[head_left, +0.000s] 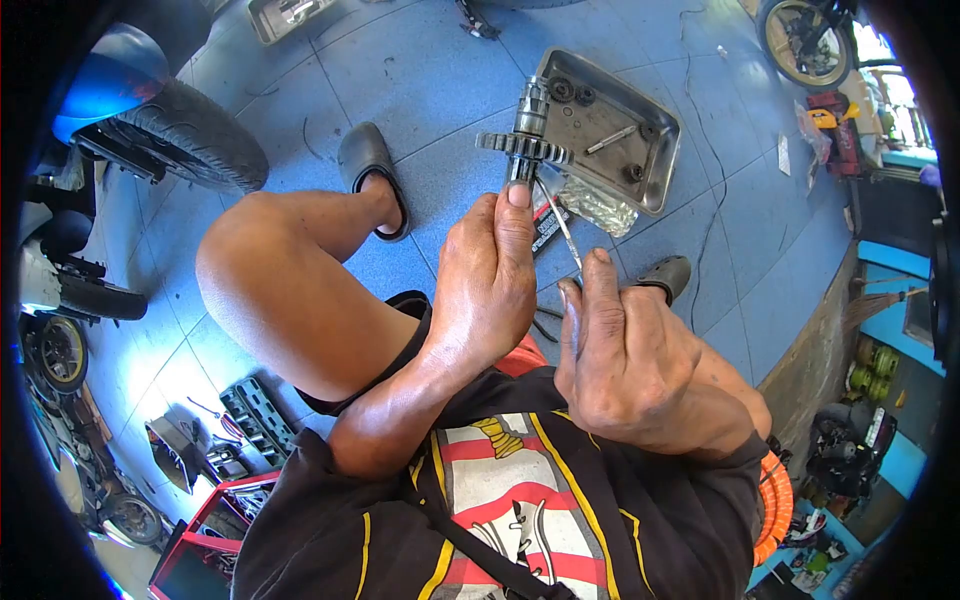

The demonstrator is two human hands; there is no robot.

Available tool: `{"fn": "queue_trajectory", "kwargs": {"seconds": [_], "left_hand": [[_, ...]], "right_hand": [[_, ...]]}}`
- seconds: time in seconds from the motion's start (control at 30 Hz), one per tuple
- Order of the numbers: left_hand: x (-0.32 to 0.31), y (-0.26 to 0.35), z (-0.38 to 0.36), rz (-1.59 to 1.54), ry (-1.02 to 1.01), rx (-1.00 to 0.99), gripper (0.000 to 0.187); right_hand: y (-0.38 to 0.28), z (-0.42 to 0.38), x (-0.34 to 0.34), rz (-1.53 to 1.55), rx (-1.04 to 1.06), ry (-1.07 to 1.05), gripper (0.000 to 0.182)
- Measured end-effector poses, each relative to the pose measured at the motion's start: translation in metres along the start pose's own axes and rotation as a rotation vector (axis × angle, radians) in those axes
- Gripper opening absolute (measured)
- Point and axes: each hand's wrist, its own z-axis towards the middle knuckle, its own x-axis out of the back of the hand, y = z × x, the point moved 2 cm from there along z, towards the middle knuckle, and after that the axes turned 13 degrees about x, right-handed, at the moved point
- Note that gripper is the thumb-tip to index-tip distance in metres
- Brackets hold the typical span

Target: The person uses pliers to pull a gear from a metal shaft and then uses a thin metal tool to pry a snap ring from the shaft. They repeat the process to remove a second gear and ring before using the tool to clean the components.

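Note:
My left hand (488,268) is closed around the lower end of a metal gear shaft (532,108), held upright with my thumb along it. A wide toothed gear (522,147) sits midway up the shaft. My right hand (632,358) grips a thin screwdriver (563,228), index finger and thumb along it, its handle mostly hidden in my fist. The screwdriver's tip reaches the shaft just below the gear; whether it touches is hard to tell. Behind them, a metal tray (672,165) holds several small round parts and a thin rod (610,139).
A clear plastic packet (600,207) lies against the tray's near edge. A motorcycle tyre (190,135) stands at the left. On the blue tiled floor (440,90) are a black tool case (258,420), a red tool cabinet (215,515) and a long cable (715,190). A wheel (808,45) is at upper right.

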Motion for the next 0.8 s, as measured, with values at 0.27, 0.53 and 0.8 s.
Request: {"fn": "queue_trajectory", "kwargs": {"seconds": [0.27,0.53,0.8], "left_hand": [[0.000,-0.004,0.007,-0.066,0.029,-0.082,0.047],[0.005,-0.001,0.006,-0.308,-0.060,0.123,0.047],[0.003,0.007,-0.001,-0.297,-0.142,0.145,0.049]], "right_hand": [[-0.025,-0.008,-0.021,-0.032,-0.037,0.083,0.032],[0.001,-0.012,-0.005,0.349,-0.313,0.152,0.031],[0.042,-0.014,0.002,0.928,-0.783,0.241,0.022]]}}
